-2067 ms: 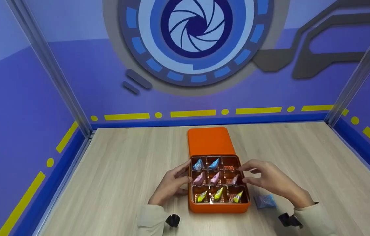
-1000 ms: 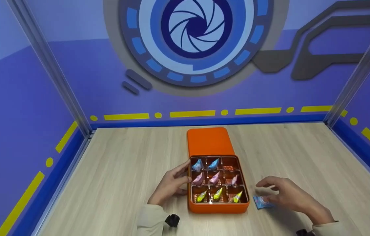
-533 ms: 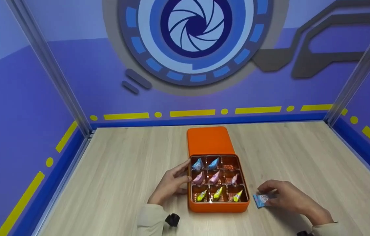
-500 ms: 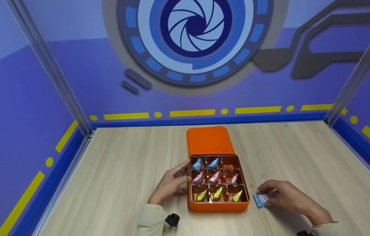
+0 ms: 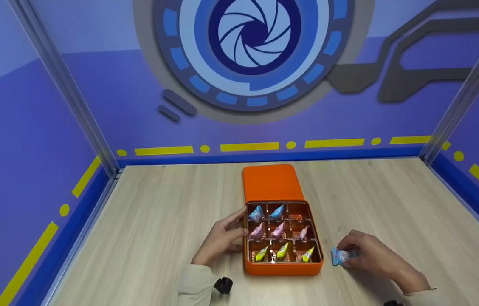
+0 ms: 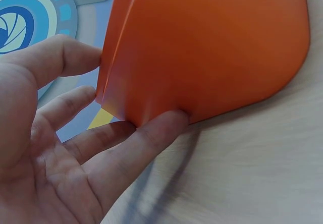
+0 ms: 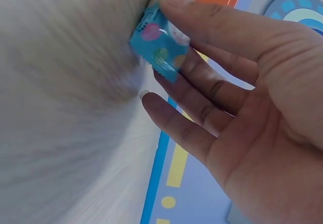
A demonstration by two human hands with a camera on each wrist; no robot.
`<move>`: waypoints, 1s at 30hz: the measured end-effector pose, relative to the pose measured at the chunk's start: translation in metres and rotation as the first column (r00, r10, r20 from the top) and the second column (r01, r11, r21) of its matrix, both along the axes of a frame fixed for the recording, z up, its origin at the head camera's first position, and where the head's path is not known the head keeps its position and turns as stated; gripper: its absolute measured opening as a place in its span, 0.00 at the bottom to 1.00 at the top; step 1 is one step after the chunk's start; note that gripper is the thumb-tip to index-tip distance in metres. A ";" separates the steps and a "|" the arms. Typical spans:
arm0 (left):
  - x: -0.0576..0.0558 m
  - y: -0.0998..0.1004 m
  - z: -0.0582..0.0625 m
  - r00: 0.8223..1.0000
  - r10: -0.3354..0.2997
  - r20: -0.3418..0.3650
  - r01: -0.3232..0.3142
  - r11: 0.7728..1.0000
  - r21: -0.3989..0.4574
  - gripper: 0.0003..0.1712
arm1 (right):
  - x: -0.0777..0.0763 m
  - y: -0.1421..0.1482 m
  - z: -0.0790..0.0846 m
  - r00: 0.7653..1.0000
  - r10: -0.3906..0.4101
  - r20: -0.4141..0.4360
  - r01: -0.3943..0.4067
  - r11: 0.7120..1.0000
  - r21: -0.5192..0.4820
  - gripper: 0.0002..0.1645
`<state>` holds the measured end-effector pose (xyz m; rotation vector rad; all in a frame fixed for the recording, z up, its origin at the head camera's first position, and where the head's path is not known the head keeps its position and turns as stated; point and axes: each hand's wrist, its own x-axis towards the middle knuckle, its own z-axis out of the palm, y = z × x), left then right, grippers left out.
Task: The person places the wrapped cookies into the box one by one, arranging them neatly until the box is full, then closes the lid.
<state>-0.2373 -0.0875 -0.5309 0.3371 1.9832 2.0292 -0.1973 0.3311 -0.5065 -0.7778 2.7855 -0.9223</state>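
Observation:
My right hand (image 5: 371, 257) pinches a blue wrapped candy (image 5: 339, 256) between thumb and fingers, right of the orange box (image 5: 284, 268). In the right wrist view the candy (image 7: 161, 40) shows colored dots and a serrated wrapper edge, close over the tabletop. My left hand (image 5: 221, 239) rests on the box's left side, its fairly straight fingertips against the orange wall (image 6: 217, 47) in the left wrist view. Inside, a divided tray has blue candies (image 5: 277, 211) in the back row, pink candies (image 5: 278, 230) in the middle and yellow candies (image 5: 282, 251) in front. The back right compartment (image 5: 297, 211) holds none.
Directly behind the box lies its orange lid (image 5: 271, 182), flat on the wooden table (image 5: 171, 212). Blue and purple printed panels (image 5: 239, 131) close off the back and both sides of the table.
My right hand has drawn back from the box's right edge to the blue candy, then taken hold of it and lifted it slightly. The left hand and the box have stayed in place.

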 end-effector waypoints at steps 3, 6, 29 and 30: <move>0.000 0.000 0.000 1.000 -0.002 0.007 0.002 1.000 0.011 0.40 | 0.000 -0.001 0.000 1.000 -0.015 0.000 0.015 1.000 0.000 0.16; 0.000 0.001 0.000 1.000 0.000 0.009 0.000 1.000 0.019 0.40 | -0.001 -0.002 0.000 1.000 -0.027 0.003 0.027 1.000 -0.003 0.17; 0.001 0.001 0.000 1.000 0.013 -0.007 -0.013 1.000 -0.001 0.41 | 0.000 0.004 0.000 0.998 -0.066 0.003 0.066 0.996 -0.065 0.14; 0.001 0.001 0.000 1.000 0.010 -0.005 -0.010 1.000 0.002 0.41 | -0.001 0.005 0.000 0.998 -0.068 0.002 0.068 0.995 -0.071 0.14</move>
